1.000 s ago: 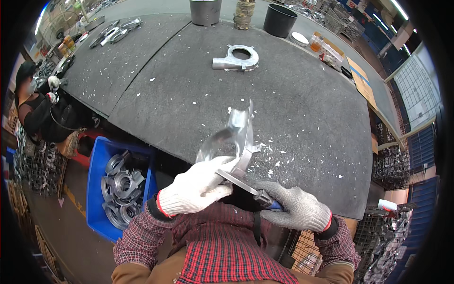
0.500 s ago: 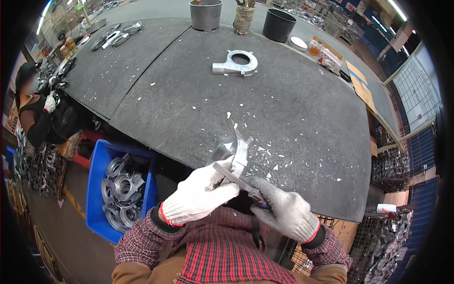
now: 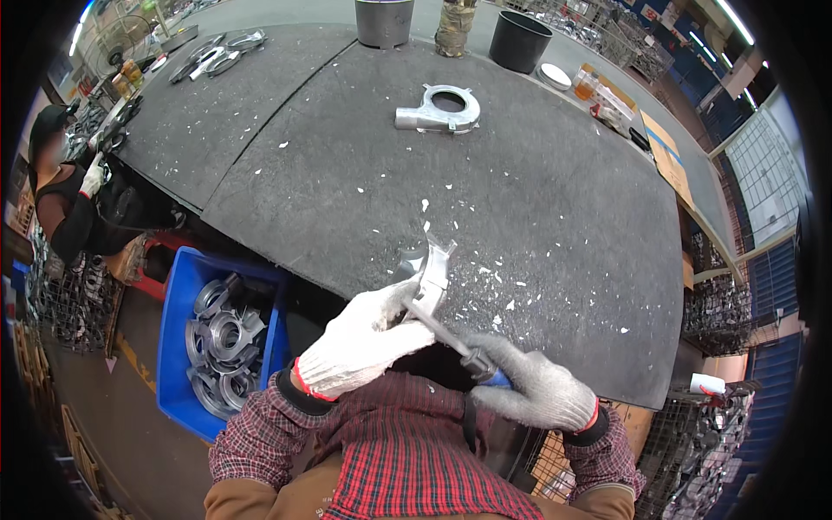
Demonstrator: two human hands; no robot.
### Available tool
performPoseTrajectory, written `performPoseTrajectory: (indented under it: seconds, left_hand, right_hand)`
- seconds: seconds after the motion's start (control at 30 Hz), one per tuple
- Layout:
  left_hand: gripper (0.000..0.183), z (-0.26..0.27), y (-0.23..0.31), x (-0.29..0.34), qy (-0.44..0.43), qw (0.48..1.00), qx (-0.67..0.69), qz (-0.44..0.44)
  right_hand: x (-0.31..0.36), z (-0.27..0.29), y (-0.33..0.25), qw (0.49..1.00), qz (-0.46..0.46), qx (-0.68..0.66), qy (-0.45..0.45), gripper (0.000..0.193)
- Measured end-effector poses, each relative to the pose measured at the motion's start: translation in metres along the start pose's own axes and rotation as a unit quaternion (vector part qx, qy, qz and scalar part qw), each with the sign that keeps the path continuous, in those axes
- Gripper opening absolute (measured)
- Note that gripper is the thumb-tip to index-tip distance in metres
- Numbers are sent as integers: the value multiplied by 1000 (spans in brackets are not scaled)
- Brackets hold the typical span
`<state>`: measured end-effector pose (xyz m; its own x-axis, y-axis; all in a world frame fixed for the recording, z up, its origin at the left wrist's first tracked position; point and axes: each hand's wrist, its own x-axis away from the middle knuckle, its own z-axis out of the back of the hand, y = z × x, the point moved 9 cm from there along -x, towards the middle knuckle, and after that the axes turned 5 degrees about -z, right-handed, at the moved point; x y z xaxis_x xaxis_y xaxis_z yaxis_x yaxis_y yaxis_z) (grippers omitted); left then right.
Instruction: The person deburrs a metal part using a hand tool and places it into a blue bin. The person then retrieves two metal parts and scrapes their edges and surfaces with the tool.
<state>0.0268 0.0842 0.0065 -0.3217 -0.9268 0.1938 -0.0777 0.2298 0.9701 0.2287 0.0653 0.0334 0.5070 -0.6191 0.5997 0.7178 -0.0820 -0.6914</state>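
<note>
My left hand (image 3: 360, 340), in a white knit glove, is closed around a silvery metal casting (image 3: 434, 276) at the near edge of the dark work table (image 3: 555, 191). In my right hand (image 3: 542, 392), gloved in greyish knit, is the blue handle of a file (image 3: 449, 338). Its flat grey blade slants up to the left, and the tip reaches the casting beside my left fingers. My left hand hides the lower part of the casting. Farther off on the table lies a round metal housing (image 3: 439, 111) with a central hole and a side spout.
Pale metal chips are scattered over the table. A blue bin (image 3: 173, 364) of metal castings stands at lower left. Along the far edge are a grey bucket (image 3: 384, 24), a wrapped post (image 3: 453, 30) and a black bucket (image 3: 518, 43). A co-worker (image 3: 65, 191) is at far left.
My right hand has shifted slightly right and down with the file, drawing its blade back along the casting. The casting has turned a little in my left hand. The whole view has shifted slightly.
</note>
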Motion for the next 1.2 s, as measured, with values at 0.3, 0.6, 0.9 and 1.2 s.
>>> performPoseTrajectory:
  seconds: [0.3,0.6,0.9,1.2]
  left_hand:
    - [91,-11,11,9,-58,996,8,-60]
    - [79,-17,19,-16,-103,991,29,-79]
    - [51,-10,6,-25,-122,990,-53,-50]
    - [48,-9,7,-10,-88,993,73,-10]
  right_hand:
    - [7,44,1,994,-17,-7,112,68]
    - [26,42,-20,950,76,181,243,65]
    - [31,40,-25,932,56,258,247,67]
    - [18,53,-8,975,38,120,185,65]
